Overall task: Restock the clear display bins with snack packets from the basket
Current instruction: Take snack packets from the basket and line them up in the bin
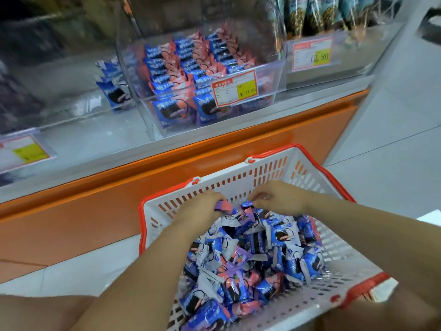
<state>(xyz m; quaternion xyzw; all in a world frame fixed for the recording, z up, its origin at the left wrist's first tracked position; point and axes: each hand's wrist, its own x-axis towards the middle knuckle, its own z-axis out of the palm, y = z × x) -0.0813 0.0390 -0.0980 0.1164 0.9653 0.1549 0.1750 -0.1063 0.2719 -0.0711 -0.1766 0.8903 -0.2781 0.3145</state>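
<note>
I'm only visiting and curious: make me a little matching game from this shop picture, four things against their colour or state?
Things: 1 basket; 2 shelf front; 3 left hand; 4 right hand.
Matches: a orange; b pinches a blue packet; c white, red rim; d grips a purple packet.
Pairs: 1-c; 2-a; 3-d; 4-b.

Too blurred to read: small print on the price label (233,88). Cut off by the top edge: green bags (310,13). Hidden under heaped snack packets (250,259): most of the basket (238,177) floor. Smeared at far left: dark packets (16,101).
</note>
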